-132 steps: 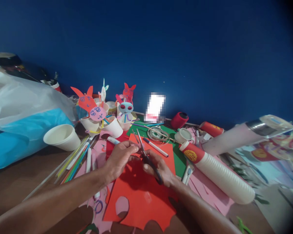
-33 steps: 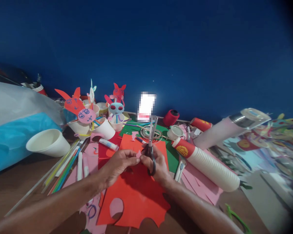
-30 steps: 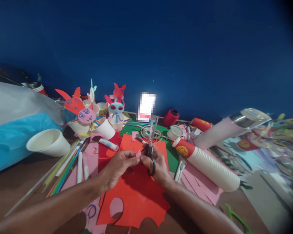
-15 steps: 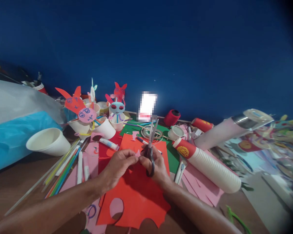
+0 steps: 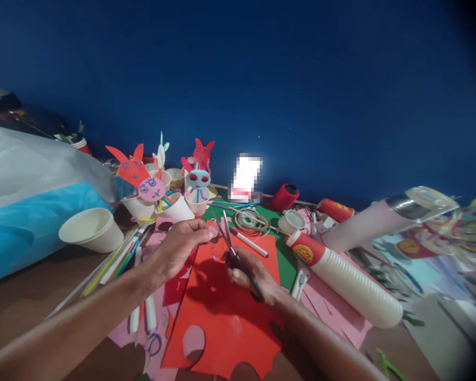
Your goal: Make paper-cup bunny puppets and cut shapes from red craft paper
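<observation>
My left hand [image 5: 184,241] pinches a small piece of pink paper [image 5: 213,230] between thumb and fingertips. In my right hand [image 5: 254,271] is a pair of scissors [image 5: 229,242] with dark handles. Their blades are parted, point up and to the left, and stand close beside the pink paper; whether they touch it I cannot tell. Beneath both hands lies a sheet of red-orange paper [image 5: 218,323] with rounded cut-outs along its near edge and an oval hole. A white marker [image 5: 252,242] rests on the sheet just beyond my right hand.
Paper cups with animal-face cutouts [image 5: 151,189] stand at the back left, near a tipped white cup [image 5: 91,230]. On the right lie a long stack of paper cups [image 5: 349,280] and a box cutter [image 5: 300,283]. A coil of wire [image 5: 252,219] and a red thread spool [image 5: 284,197] sit behind.
My hands have moved apart. The left has risen to the left with the pink paper, and the scissors have swung from nearly upright to tilting left. The view has shifted slightly.
</observation>
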A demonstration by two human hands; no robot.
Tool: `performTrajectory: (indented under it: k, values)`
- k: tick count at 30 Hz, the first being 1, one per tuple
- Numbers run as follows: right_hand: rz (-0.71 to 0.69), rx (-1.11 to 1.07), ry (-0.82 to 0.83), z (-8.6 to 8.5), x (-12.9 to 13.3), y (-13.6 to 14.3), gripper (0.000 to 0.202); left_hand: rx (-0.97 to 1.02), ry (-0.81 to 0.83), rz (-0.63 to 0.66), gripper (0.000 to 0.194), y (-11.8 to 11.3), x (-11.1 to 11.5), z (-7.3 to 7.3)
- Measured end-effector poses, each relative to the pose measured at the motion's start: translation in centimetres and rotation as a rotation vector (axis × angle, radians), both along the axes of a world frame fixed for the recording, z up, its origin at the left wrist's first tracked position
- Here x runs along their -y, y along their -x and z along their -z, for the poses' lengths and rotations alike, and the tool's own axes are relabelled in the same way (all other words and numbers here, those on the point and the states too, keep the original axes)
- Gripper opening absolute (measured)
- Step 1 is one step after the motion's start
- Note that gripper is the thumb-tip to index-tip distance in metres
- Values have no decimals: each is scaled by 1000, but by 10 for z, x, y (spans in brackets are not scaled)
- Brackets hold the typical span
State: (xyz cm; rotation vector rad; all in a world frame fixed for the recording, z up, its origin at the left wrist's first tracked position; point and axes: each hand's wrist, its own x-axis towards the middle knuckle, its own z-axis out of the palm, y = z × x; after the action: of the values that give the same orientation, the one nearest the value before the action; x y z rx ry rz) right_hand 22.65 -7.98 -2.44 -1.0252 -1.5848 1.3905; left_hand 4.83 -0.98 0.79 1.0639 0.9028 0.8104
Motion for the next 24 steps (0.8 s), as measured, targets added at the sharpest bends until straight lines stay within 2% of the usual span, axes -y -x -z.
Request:
performTrajectory:
  k: [13,24]
  values:
    - [23,46,58,-1,4,1,29,-167,-150,41,7,0,1,4]
    - [35,43,15,0,5,2,30,-197,-88,58,5,-4,7,-7]
